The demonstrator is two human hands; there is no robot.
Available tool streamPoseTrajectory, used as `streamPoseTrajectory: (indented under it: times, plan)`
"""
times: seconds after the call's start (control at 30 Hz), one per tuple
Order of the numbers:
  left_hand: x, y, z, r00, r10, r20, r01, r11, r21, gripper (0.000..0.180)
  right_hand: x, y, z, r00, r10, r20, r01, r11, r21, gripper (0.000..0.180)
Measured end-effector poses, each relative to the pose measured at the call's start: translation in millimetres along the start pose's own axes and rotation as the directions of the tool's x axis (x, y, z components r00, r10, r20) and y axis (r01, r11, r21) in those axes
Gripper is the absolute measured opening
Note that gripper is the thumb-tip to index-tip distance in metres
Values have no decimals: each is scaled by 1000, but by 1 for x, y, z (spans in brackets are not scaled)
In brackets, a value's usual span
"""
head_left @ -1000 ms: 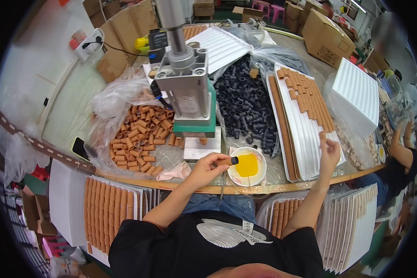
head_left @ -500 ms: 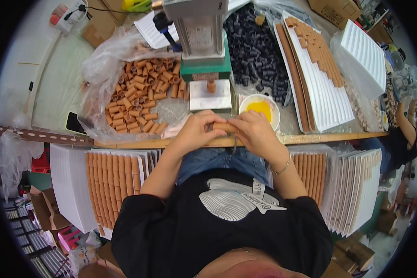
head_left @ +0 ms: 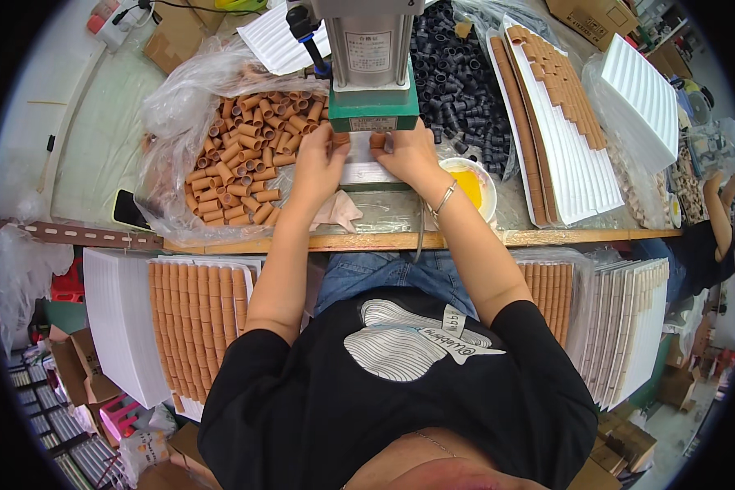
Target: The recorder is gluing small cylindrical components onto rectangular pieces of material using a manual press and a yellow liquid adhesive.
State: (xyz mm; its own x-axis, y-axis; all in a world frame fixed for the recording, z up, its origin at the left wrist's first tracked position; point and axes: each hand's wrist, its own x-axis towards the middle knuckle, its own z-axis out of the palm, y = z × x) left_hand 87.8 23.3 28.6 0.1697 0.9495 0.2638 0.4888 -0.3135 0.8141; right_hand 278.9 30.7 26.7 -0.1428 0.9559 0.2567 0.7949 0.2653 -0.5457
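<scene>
- Bench [head_left: 465, 238] edge nearest; pink cloth [head_left: 337, 211] just in from it, near the base plate [head_left: 367, 173], could snag a wrist if dragged along
- Right forearm passes right beside white bowl [head_left: 489, 193] with yellow liquid [head_left: 465, 184]; a careless swing out could tip or slosh it
- Left hand [head_left: 322, 159]: grip closed on left tan tube [head_left: 340, 140], at the base plate's left side; loose pinch could let it tilt or drop
- Right hand [head_left: 410, 155]: fingers at right tan tube [head_left: 377, 140], over the plate; can't tell if gripping or only touching
- Main risk: both hands close to green press head [head_left: 374, 106], clearance hidden; fingers could get pinched, or a crooked tube crushed, if it came down now
- Farther: loose tan tubes [head_left: 235, 167] left, black pieces [head_left: 457, 86] right, spill risk if bumped
</scene>
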Motion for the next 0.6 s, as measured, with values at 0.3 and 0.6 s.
streamPoseTrajectory:
  times: [0.3, 0.6]
  plan:
    - [-77, 29, -29, 828, 49, 559, 398, 650, -647, 52, -82, -18, -67, 992, -23, 122, -32, 903, 429, 58]
    - [-86, 57, 21, 854, -84, 513, 385, 765, -517, 53, -120, -25, -67, 994, 10, 112, -70, 835, 545, 21]
